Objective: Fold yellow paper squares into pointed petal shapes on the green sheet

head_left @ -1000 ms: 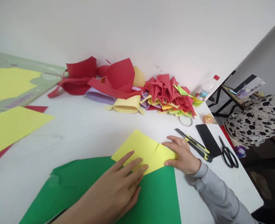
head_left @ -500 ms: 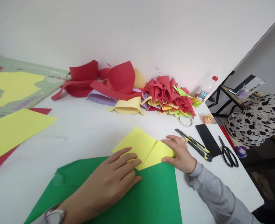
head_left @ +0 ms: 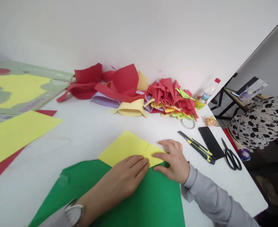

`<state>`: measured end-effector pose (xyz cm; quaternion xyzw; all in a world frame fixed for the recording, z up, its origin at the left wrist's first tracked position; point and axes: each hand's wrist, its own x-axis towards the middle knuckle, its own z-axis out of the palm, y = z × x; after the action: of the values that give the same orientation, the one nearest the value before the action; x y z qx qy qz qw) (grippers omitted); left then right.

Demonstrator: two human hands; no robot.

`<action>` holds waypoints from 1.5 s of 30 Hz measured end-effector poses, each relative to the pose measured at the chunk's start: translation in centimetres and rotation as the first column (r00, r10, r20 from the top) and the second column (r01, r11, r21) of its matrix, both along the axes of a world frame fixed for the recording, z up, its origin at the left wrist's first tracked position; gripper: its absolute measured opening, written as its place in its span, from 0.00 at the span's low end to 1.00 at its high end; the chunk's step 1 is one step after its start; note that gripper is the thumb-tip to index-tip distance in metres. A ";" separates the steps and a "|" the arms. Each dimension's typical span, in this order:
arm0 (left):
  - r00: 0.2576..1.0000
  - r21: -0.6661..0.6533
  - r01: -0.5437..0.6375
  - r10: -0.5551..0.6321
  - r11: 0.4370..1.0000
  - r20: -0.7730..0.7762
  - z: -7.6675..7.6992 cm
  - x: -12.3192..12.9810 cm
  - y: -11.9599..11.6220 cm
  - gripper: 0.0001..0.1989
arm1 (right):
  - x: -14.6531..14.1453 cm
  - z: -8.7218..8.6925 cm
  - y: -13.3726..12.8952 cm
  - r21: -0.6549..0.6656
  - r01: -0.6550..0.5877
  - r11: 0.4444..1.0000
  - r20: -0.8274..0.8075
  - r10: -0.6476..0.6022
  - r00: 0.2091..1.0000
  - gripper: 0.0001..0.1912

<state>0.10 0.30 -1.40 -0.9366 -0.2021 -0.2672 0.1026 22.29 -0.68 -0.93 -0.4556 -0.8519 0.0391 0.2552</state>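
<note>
A folded piece of yellow paper lies partly on a large green sheet at the front of the table, with a crease or slit near its right end. My left hand rests flat on the front edge of the yellow paper, fingers stretched out and side by side. At the paper's right end is my right hand, its thumb and fingers apart, the fingertips over or touching the paper. Part of the paper's front edge is hidden under my left hand.
To the right lie a box cutter, a black flat case and scissors. Red folded paper shapes, a tape roll and a bottle stand behind. Yellow sheets lie left. A person in patterned cloth is at right.
The yellow paper has shifted left and turned slightly. My left hand has moved right along its front edge with fingers drawn together. My right hand has come left and its fingers have spread.
</note>
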 end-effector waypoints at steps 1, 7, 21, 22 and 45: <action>1.000 0.008 -0.005 0.005 1.000 -0.005 0.1 0.0 -0.1 0.11 | 0.1 0.0 -0.1 0.025 -0.046 0.999 0.023 0.045 0.999 0.15; 1.000 0.028 -0.007 0.008 1.000 -0.024 0.2 0.0 -0.2 0.11 | 0.1 0.0 -0.1 0.193 -0.094 0.977 0.132 0.069 0.989 0.08; 0.992 0.075 -0.048 0.039 0.996 0.117 0.1 0.7 -0.3 0.13 | -1.0 0.8 0.0 0.450 -0.263 0.853 0.307 0.129 0.943 0.11; 0.991 0.084 -0.046 0.035 0.995 0.130 0.2 0.6 -0.3 0.13 | -1.0 0.9 0.0 0.454 -0.262 0.852 0.306 0.127 0.943 0.10; 0.979 0.223 -0.121 0.079 0.967 0.188 1.3 -1.4 0.5 0.12 | 3.1 1.1 1.3 0.512 -0.081 0.855 0.184 -0.017 0.983 0.09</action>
<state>-1.29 0.76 -0.09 -0.8791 -0.2247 -0.3658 0.2070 25.40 0.61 0.20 -0.3577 -0.8582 -0.2286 0.2885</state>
